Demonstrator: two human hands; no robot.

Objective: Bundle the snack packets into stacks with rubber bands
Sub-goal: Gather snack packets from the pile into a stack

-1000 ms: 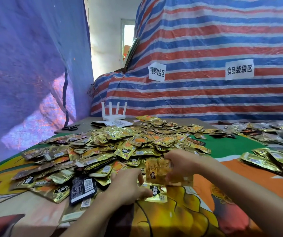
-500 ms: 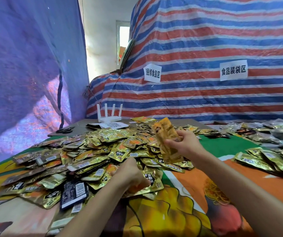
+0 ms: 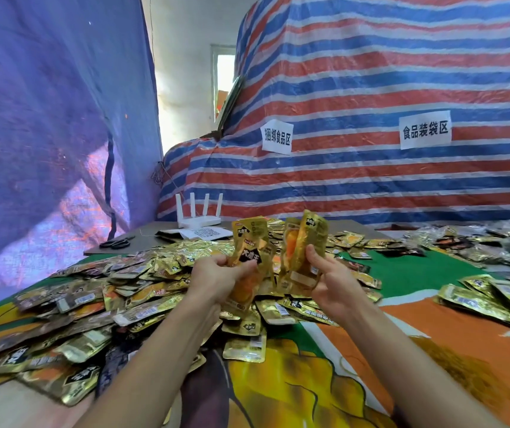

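A wide heap of gold snack packets [image 3: 117,285] covers the left and middle of the table. My left hand [image 3: 216,279] holds a gold packet [image 3: 249,245] upright above the heap, its black label facing me. My right hand [image 3: 334,279] grips a thin stack of gold and orange packets [image 3: 304,242], also upright, just right of the left one. The two lots stand close together without touching at the top. No rubber band shows in either hand.
A second pile of gold packets [image 3: 494,296] lies at the right on the colourful tablecloth [image 3: 309,381]. Dark and clear packets [image 3: 469,242] sit far right. A white router [image 3: 199,216], a printed sheet [image 3: 204,233] and black scissors [image 3: 116,242] lie at the back. Striped tarpaulin hangs behind.
My left hand has risen from the heap with one packet. My right hand, which lifted its packets off the table earlier, now holds them beside the left one.
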